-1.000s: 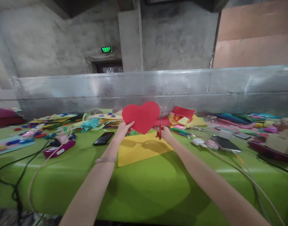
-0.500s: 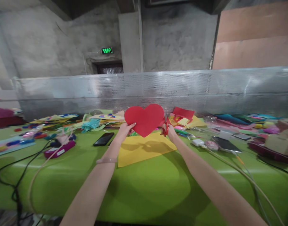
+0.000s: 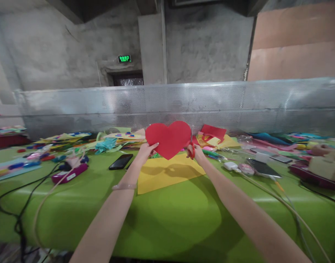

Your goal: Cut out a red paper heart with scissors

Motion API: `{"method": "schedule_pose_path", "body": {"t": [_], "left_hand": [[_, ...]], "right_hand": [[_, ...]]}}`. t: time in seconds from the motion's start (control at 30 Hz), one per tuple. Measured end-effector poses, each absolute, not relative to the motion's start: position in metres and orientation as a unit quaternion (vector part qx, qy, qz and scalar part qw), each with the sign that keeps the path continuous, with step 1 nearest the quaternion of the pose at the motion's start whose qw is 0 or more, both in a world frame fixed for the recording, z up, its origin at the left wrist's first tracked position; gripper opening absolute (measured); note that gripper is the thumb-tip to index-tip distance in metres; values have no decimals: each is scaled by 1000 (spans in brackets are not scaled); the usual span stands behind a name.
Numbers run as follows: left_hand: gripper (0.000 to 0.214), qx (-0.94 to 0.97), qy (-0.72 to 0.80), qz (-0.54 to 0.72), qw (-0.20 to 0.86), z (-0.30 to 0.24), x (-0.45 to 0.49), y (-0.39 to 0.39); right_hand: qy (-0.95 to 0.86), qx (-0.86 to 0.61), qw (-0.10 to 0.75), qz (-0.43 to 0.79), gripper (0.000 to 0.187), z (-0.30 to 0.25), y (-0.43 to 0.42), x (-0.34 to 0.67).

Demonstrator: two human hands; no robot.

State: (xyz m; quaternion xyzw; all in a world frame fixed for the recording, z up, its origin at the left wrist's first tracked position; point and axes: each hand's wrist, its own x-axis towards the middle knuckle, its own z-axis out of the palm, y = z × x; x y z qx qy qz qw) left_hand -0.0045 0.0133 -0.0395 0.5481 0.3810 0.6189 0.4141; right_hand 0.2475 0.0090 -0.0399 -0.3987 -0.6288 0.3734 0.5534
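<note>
A red paper heart (image 3: 169,138) is held up in front of me, its point facing down. My left hand (image 3: 147,150) pinches its lower left edge, with the thumb on the near face. Red-handled scissors (image 3: 193,149) are in my right hand (image 3: 197,152), at the heart's right side. Their blades point upward along the heart's right edge; whether they touch the paper I cannot tell. Below the heart lies a yellow sheet of paper (image 3: 167,177), with the shadows of my hands on it.
A black phone (image 3: 120,161) and a purple box (image 3: 69,173) lie to the left on the green tabletop (image 3: 173,219). Red paper scraps (image 3: 213,132) sit behind my right hand. A white charger (image 3: 231,166), cables and a dark phone (image 3: 263,168) are on the right. A metal mesh panel (image 3: 178,98) stands behind.
My hands, the heart and the scissors stay almost in place. The scissor blades look closer together than before. A pink shape at the far left has mostly moved out of view.
</note>
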Motion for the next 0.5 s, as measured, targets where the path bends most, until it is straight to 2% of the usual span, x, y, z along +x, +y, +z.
{"method": "schedule_pose_path", "body": {"t": [0.5], "left_hand": [[29,550,394,608,416,-39,-3,13]], "right_hand": [[-626,-413,544,377,20,-40,10,246]]}}
